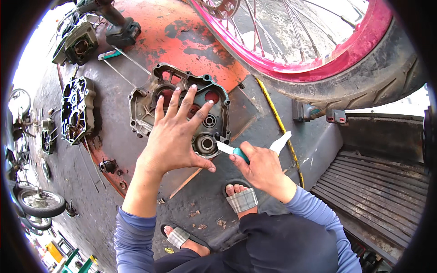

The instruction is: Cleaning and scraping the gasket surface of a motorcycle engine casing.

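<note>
1. Far on your left, a motorbike wheel [40, 202] with a black tire stands on the ground.
2. Next comes an open metal case [77, 111] with lots of holes. It lies apart from your hands, with a smaller metal part [47, 136] on its left.
3. Above it sits a blocky metal part [81, 44] with a round hole. A dark power tool [123, 31] is beside that, and a small teal tool [109, 55] lies just below the power tool.
4. Lower down, a small dark round part [108, 166] lies alone, left of your arm.
5. Your left grip [175, 129] is spread wide over the big gray engine case [218, 111]. Your thumb sticks out to the right. I cannot tell how hard you press.
6. That engine case lies in front of you, open side up, with round rings and holes inside.
7. Your right grip [259, 167] is pinching a teal-handled blade [240, 155]. Its tip is at the lower right edge of the case. I cannot tell if it touches.
8. A white pointed strip [280, 143] shows past that hand, near a yellow rope [274, 111].
9. Up on the right is a big pink wheel [314, 68] with a dusty tire. Below it is a ribbed metal panel [375, 179].
</note>
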The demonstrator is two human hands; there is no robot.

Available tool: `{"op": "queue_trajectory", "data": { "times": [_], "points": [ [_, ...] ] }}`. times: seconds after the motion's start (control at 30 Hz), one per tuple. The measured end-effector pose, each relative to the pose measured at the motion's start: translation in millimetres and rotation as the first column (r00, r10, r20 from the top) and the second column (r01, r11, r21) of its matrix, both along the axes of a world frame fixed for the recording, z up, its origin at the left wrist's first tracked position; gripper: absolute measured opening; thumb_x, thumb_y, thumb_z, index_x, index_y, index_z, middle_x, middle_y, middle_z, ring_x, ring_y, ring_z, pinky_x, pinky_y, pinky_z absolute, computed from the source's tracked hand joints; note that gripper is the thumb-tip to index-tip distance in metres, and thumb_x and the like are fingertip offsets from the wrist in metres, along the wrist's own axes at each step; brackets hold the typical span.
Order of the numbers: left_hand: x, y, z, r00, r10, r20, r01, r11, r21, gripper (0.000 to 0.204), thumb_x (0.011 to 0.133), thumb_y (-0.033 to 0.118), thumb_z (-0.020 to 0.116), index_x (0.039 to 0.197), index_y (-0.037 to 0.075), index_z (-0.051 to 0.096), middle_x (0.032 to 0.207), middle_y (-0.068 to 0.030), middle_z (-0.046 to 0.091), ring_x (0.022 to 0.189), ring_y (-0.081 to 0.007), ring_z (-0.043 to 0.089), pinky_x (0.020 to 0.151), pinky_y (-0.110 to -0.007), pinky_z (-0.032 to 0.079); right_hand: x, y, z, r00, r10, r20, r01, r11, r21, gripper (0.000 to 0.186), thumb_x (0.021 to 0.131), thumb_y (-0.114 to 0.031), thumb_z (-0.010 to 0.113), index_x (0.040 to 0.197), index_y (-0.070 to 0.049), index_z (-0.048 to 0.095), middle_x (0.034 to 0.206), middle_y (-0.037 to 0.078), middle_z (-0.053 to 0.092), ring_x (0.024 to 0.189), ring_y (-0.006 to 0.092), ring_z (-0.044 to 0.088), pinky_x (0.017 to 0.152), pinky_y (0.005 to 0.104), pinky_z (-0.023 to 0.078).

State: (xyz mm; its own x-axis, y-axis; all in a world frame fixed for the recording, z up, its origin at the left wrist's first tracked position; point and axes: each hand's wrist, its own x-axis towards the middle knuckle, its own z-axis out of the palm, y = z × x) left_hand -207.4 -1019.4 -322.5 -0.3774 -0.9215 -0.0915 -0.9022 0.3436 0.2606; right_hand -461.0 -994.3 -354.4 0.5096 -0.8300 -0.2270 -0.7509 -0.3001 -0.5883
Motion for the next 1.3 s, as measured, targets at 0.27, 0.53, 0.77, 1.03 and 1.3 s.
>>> {"op": "queue_trajectory", "data": {
  "times": [0.27, 0.53, 0.77, 1.03, 1.3],
  "points": [
    [-5, 1, -5, 0.999, 0.052, 0.013, -0.051, 0.998, -0.033, 0.116, 0.045, 0.071, 0.083, 0.143, 0.015, 0.057, 0.163, -0.0179, 0.027, 0.15, -0.0431, 0.027, 0.121, -0.06, 0.016, 2, 0, -9, 0.996, 0.059, -0.071, -0.066, 0.993, -0.099, 0.041, 0.098, -0.047, 0.061, 0.089, -0.008, 0.053, 0.067, 0.013, 0.065, 0.062, 0.0348, 0.067, 0.053, 0.0476, 0.049],
    [-5, 1, -6, 0.999, 0.046, -0.003, -0.046, 0.998, -0.045, 0.104, 0.049, 0.06, 0.087, 0.139, 0.014, 0.061, 0.158, -0.0193, 0.032, 0.147, -0.0434, 0.031, 0.119, -0.061, 0.022, 9, -5, -7, 0.994, 0.033, -0.1, -0.05, 0.983, -0.176, 0.039, 0.098, -0.045, 0.06, 0.091, -0.007, 0.054, 0.069, 0.014, 0.066, 0.063, 0.0371, 0.067, 0.056, 0.0484, 0.051],
    [-7, 0, -7, 0.999, 0.054, 0.003, -0.054, 0.998, -0.03, 0.107, 0.047, 0.064, 0.085, 0.138, 0.014, 0.063, 0.16, -0.0197, 0.03, 0.148, -0.0426, 0.03, 0.12, -0.057, 0.021, 12, -3, -3, 0.998, 0.045, -0.052, -0.051, 0.993, -0.107, 0.036, 0.1, -0.039, 0.059, 0.089, -0.006, 0.05, 0.069, 0.017, 0.062, 0.068, 0.0412, 0.063, 0.06, 0.0511, 0.046],
    [-7, 0, -8, 0.999, 0.045, -0.014, -0.045, 0.998, -0.046, 0.102, 0.05, 0.058, 0.086, 0.138, 0.012, 0.061, 0.156, -0.0209, 0.034, 0.146, -0.0442, 0.032, 0.118, -0.06, 0.025, 5, -5, -6, 0.991, 0.041, -0.129, -0.06, 0.988, -0.141, 0.042, 0.099, -0.046, 0.058, 0.086, -0.007, 0.053, 0.064, 0.014, 0.064, 0.059, 0.0381, 0.065, 0.054, 0.0492, 0.05],
    [-5, 1, -7, 0.999, 0.036, -0.003, -0.036, 0.999, -0.034, 0.106, 0.047, 0.062, 0.083, 0.138, 0.012, 0.062, 0.158, -0.0227, 0.031, 0.148, -0.0412, 0.032, 0.119, -0.055, 0.024, 4, -9, -9, 0.991, 0.005, -0.135, -0.026, 0.988, -0.152, 0.047, 0.099, -0.051, 0.058, 0.083, -0.006, 0.056, 0.061, 0.014, 0.063, 0.059, 0.0375, 0.066, 0.054, 0.0487, 0.05]
  ]
}}
